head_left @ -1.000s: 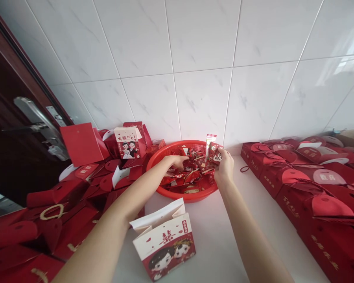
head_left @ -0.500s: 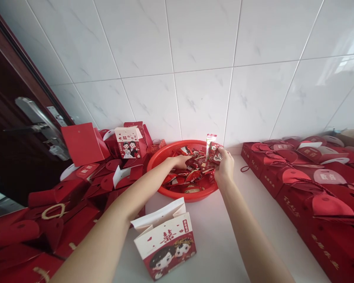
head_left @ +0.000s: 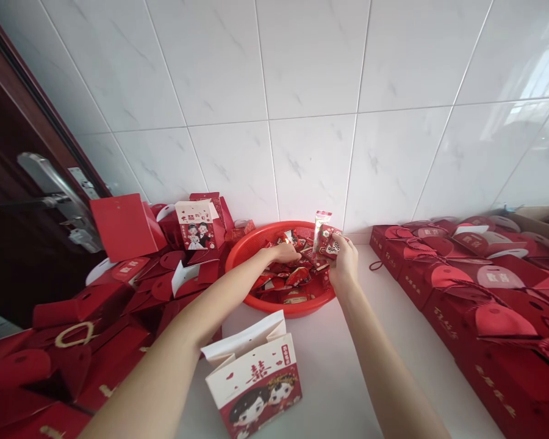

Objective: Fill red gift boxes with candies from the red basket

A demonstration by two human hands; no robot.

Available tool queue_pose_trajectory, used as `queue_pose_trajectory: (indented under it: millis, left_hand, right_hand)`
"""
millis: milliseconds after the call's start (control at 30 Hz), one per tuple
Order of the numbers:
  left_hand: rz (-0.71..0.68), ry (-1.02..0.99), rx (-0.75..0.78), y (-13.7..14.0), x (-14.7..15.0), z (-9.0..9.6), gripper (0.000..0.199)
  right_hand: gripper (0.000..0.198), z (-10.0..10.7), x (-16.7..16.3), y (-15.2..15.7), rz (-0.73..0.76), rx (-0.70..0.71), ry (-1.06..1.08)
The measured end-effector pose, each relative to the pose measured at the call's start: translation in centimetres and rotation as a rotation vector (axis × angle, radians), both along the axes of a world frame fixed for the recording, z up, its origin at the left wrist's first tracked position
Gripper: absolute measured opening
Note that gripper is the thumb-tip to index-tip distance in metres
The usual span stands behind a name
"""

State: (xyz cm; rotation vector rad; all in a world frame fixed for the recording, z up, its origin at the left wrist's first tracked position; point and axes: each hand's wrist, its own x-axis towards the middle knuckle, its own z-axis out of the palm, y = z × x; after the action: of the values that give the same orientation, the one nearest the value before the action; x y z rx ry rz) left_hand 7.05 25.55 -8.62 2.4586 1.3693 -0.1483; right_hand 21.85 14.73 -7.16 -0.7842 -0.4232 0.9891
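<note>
Since the earlier frames, our left hand (head_left: 286, 253) has shifted slightly rightward over the wrapped sweets (head_left: 297, 277) heaped in the red basket (head_left: 293, 310); its fingers dip among them, and we cannot tell whether they grip one. Our right hand (head_left: 346, 262), apart from the left, pinches a red packet (head_left: 330, 244) and a pale stick packet (head_left: 321, 227), both upright above the basket's right side. Just in front of the basket, our paper bag (head_left: 256, 381) stands open-topped on the white counter (head_left: 338, 372), untouched. To our left, red boxes (head_left: 105, 305) lie piled before a dark door (head_left: 9, 244); to our right, more tasselled boxes (head_left: 443, 320) stand in rows. Behind everything rises a tiled wall (head_left: 311, 158).
</note>
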Motion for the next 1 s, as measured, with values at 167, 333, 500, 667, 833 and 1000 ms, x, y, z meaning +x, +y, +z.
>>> queue_pose_trajectory:
  millis: [167,333,500,667,833,1000]
  left_hand:
    - [-0.057,-0.019,0.038,-0.2,0.3,-0.4,0.013]
    - [-0.081,-0.003,0.073,-0.7,0.7,-0.2,0.016]
    - [-0.037,-0.026,0.106,-1.7,0.6,1.2,0.027]
    - [0.04,-0.266,0.073,-3.7,-1.3,4.7,0.022]
    - [-0.014,-0.739,0.003,-9.0,-3.6,8.9,0.035]
    - [-0.083,-0.848,0.017,-17.0,-6.0,12.4,0.037]
  right_hand:
    - [0.017,0.9,-0.3,-0.6,0.046,-0.04,0.091]
    - [0.015,1.0,-0.4,-0.7,0.051,-0.029,0.11]
    - [0.016,0.9,-0.2,-0.6,0.068,-0.04,0.132]
    - [0.017,1.0,0.3,-0.7,0.141,-0.036,0.142]
    - [0.017,1.8,0.2,-1.6,0.262,-0.017,0.165]
    - [0.009,3.3,-0.1,-4.3,0.443,0.026,0.148]
